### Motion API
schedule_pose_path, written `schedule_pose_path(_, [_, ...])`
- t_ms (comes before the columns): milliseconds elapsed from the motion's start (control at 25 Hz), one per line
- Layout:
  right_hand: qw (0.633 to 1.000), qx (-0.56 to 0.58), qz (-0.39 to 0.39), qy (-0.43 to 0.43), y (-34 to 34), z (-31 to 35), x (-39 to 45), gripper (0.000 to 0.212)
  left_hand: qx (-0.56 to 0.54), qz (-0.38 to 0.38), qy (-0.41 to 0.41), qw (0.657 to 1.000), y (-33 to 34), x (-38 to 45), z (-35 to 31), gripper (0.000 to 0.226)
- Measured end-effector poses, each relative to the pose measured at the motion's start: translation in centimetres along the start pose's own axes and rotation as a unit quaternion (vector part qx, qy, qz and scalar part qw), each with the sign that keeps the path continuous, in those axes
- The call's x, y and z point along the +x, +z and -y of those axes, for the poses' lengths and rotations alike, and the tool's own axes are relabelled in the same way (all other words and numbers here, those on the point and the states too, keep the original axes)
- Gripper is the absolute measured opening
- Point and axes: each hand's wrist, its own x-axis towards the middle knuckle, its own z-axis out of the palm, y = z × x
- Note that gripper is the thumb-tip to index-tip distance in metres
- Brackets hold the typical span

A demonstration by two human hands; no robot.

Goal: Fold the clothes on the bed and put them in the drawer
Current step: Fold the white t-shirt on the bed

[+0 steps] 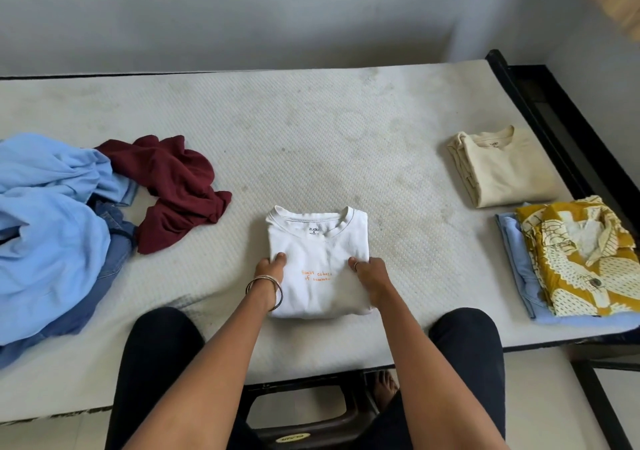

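White T-shirt (pixel 317 262) lies folded to a neat rectangle at the near middle of the bed (pixel 311 130), collar far. Left hand (pixel 270 267) and right hand (pixel 369 271) grip its side edges, thumbs on top; fingers apparently tucked under. Likely step: lift and carry right, towards the cream folded shirt (pixel 498 167) and patterned stack (pixel 575 259). Soft knit; support both sides. Maroon garment (pixel 173 186) and blue heap (pixel 52 224) lie crumpled left.
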Motion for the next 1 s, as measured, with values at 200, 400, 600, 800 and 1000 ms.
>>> schedule_pose_path(200, [0.991, 0.09, 0.055, -0.08, -4.3, 2.9, -1.8, 0.016, -0.073, 0.058, 0.085, 0.992, 1.6, -3.3, -3.6, 0.014])
schedule_pose_path(400, [0.974, 0.159, -0.028, -0.159, -15.6, 4.5, -0.5, 0.019, -0.082, 0.174, 0.177, 0.965, 12.9, -5.9, -8.2, 0.018])
schedule_pose_path(600, [0.966, 0.046, -0.121, -0.225, -30.4, 8.4, 5.1, 0.026, -0.044, 0.245, 0.203, 0.947, 28.2, -8.3, -14.3, 0.019])
schedule_pose_path(800, [0.957, -0.09, -0.16, -0.223, -41.5, 15.9, 12.3, 0.023, -0.103, 0.278, 0.176, 0.939, 40.2, -7.6, -19.6, 0.02])
schedule_pose_path(1000, [0.876, -0.377, -0.284, -0.097, -41.5, 14.2, 18.9, 0.046, 0.103, 0.321, 0.075, 0.938, 44.8, -3.7, -18.8, 0.018])
